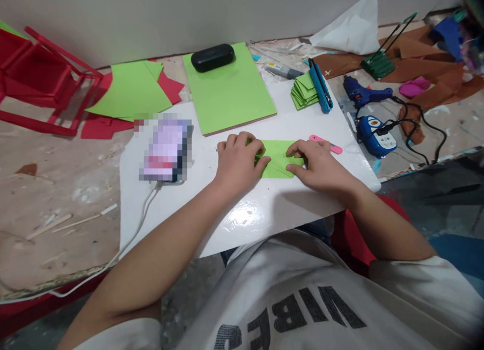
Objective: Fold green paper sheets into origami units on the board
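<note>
working on a small green paper (277, 161), lying flat on the white board (291, 128) between both hands. curling the left hand (240, 158) over the left end, with thumb and forefinger bent near each other and the other fingertips mostly out of sight; cannot tell whether pinching or merely pressing. holding the right hand (313, 161) half open over the right end, with thumb and forefinger clearly apart, seemingly gripping nothing (contact with the paper being hard to judge from above).

probably partway along. counting as done, by the looks of it, a stack of small green pieces (302, 94) farther back, with a blue cutter (320, 88) lying against it. apparently left unfinished, the paper under the hands: wider than those in the stack, and marked with slanting lines near the lower edge, perhaps creases or an overlap.

open enough toward the near edge, over bare board, and leftward as far as the phone (166, 151). tighter behind the left hand, close to the large green sheet (234, 100) with a black case (213, 57) on top. tight on the right too, with a pink tool (336, 149) partly hidden just behind the right hand.
</note>
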Demonstrator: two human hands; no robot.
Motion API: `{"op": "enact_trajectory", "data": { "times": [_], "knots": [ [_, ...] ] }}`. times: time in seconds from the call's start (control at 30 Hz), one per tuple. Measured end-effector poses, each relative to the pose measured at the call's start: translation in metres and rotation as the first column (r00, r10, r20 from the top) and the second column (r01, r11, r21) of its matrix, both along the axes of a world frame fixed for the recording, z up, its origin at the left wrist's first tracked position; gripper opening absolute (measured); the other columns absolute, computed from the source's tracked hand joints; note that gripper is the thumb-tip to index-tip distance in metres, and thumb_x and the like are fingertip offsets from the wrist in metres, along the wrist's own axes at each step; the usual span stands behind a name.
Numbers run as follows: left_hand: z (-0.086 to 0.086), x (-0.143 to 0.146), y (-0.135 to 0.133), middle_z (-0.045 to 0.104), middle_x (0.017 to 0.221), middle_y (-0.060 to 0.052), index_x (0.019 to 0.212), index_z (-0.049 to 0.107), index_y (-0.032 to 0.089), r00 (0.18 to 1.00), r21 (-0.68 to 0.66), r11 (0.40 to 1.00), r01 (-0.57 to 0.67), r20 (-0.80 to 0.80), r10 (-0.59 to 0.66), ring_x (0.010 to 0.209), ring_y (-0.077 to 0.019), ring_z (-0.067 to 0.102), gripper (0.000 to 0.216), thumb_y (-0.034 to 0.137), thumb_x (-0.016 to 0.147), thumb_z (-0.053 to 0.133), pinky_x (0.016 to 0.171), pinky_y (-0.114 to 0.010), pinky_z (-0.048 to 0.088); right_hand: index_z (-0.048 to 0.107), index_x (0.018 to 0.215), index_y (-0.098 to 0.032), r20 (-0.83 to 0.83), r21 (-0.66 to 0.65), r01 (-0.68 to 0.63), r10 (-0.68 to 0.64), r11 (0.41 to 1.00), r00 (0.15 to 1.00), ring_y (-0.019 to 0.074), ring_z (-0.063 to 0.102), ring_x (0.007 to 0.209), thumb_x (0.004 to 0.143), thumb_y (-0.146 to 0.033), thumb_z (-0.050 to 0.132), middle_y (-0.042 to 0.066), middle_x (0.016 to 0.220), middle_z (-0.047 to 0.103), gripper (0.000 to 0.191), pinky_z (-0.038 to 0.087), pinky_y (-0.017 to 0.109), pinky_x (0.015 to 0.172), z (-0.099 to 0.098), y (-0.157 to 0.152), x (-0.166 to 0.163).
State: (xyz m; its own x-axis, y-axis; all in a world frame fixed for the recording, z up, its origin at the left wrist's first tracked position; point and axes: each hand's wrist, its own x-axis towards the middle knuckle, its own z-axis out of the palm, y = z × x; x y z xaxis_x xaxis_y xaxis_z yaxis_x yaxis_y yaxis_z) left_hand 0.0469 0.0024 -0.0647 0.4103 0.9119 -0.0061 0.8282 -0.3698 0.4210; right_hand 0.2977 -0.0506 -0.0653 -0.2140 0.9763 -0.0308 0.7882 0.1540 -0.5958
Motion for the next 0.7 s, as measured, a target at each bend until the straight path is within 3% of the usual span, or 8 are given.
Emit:
{"op": "enact_trajectory", "data": {
  "times": [0.17, 0.3, 0.4, 0.5, 0.6, 0.7],
  "knots": [
    [-0.002, -0.008, 0.014, 0.075, 0.145, -0.014, 0.116, 0.085, 0.031, 0.999, -0.005, 0.999, 0.033, -0.018, -0.033, 0.140, -0.0417, 0.061, 0.021, 0.027, 0.114, 0.064, 0.117, -0.063, 0.046, 0.074, 0.133, -0.026, 0.028, -0.015, -0.042, 0.042, 0.999, 0.999, 0.0407, 0.069, 0.117, 0.102, -0.044, 0.073, 0.014, 0.120, 0.080, 0.035, 0.039, 0.064, 0.124, 0.001, -0.001, 0.003],
    [0.005, -0.010, 0.005, 0.076, 0.156, -0.013, 0.122, 0.086, 0.032, 0.994, 0.137, 0.985, 0.107, -0.043, -0.102, 0.148, -0.0411, 0.063, 0.035, 0.014, 0.108, 0.059, 0.121, -0.065, 0.043, 0.075, 0.137, -0.026, 0.024, -0.017, -0.064, 0.064, 0.998, 0.998, 0.0426, 0.069, 0.122, 0.102, -0.043, 0.073, 0.015, 0.127, 0.083, 0.039, 0.039, 0.065, 0.126, 0.003, -0.002, 0.004],
    [0.012, -0.003, -0.020, 0.079, 0.156, -0.016, 0.133, 0.085, 0.027, 0.958, 0.230, 0.930, 0.285, -0.098, -0.269, 0.141, -0.0402, 0.069, 0.037, 0.015, 0.110, 0.058, 0.121, -0.064, 0.044, 0.075, 0.139, -0.026, 0.002, -0.015, -0.073, 0.073, 0.997, 0.997, 0.0432, 0.070, 0.126, 0.104, -0.041, 0.072, 0.016, 0.136, 0.083, 0.039, 0.038, 0.066, 0.128, 0.002, -0.002, 0.004],
    [0.013, 0.006, -0.044, 0.086, 0.123, -0.015, 0.125, 0.085, 0.022, 0.855, 0.227, 0.826, 0.516, -0.198, -0.480, 0.113, -0.0348, 0.075, 0.033, 0.023, 0.119, 0.052, 0.113, -0.058, 0.048, 0.075, 0.140, -0.026, -0.005, -0.005, -0.088, 0.088, 0.996, 0.996, 0.0436, 0.071, 0.132, 0.103, -0.037, 0.072, 0.015, 0.144, 0.083, 0.039, 0.037, 0.066, 0.128, 0.000, -0.001, 0.005],
    [0.007, 0.009, -0.052, 0.084, 0.116, -0.015, 0.127, 0.083, 0.016, 0.803, 0.252, 0.763, 0.595, -0.232, -0.550, 0.107, -0.0343, 0.074, 0.027, 0.028, 0.119, 0.060, 0.100, -0.052, 0.050, 0.076, 0.138, -0.026, -0.006, 0.010, -0.072, 0.072, 0.997, 0.997, 0.0432, 0.071, 0.131, 0.101, -0.035, 0.075, 0.014, 0.139, 0.084, 0.039, 0.039, 0.064, 0.124, -0.002, 0.000, 0.009],
    [0.003, 0.008, -0.049, 0.083, 0.117, -0.015, 0.135, 0.080, 0.012, 0.799, 0.270, 0.753, 0.601, -0.239, -0.552, 0.108, -0.0353, 0.073, 0.029, 0.032, 0.118, 0.066, 0.096, -0.051, 0.050, 0.076, 0.133, -0.026, -0.006, 0.036, -0.027, 0.027, 0.999, 1.000, 0.0403, 0.071, 0.124, 0.100, -0.032, 0.076, 0.013, 0.128, 0.082, 0.034, 0.040, 0.062, 0.120, -0.004, 0.003, 0.016]
  ]
}}
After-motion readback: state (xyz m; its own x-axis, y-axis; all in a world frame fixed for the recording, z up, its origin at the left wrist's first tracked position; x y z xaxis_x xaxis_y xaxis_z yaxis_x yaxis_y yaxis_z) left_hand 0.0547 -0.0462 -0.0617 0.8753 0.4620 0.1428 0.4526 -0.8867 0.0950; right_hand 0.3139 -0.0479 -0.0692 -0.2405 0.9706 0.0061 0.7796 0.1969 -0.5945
